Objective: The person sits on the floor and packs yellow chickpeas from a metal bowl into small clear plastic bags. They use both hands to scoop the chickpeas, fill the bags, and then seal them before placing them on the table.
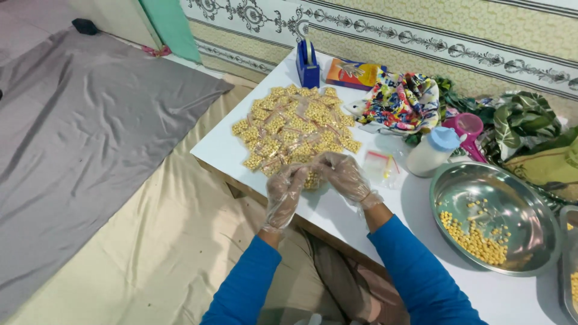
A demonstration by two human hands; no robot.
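**Gloved hands pinch a small bag at the table's near edge**

Where the two hands meet, a small clear bag (311, 179) of yellow pellets sits between the fingertips, just above the white table (337, 210) and close to its near edge. The left hand (285, 191) and the right hand (344, 174) both wear thin clear gloves; the fingers of each curl inward and pinch the bag from opposite sides, the left from below and the right from above. How tightly they press cannot be told through the crinkled plastic.

Just beyond the fingers, touching or nearly touching the bag, lies a broad pile (295, 129) of like bags spread over the middle of the table. It reaches near the left edge, leaving only a thin bare strip there. To the right of the right hand lie a few empty bags (380, 165), and between them and the near edge there is bare white surface.

Farther right stand a white bottle (432, 151) with a blue cap and a steel bowl (494, 216) holding loose yellow pellets, the bowl close to the right forearm. At the far side stand a blue tape dispenser (307, 63), an orange packet (352, 73) and a flowered cloth (402, 101) against the wall. Left of the table, a grey sheet (78, 120) covers the floor.
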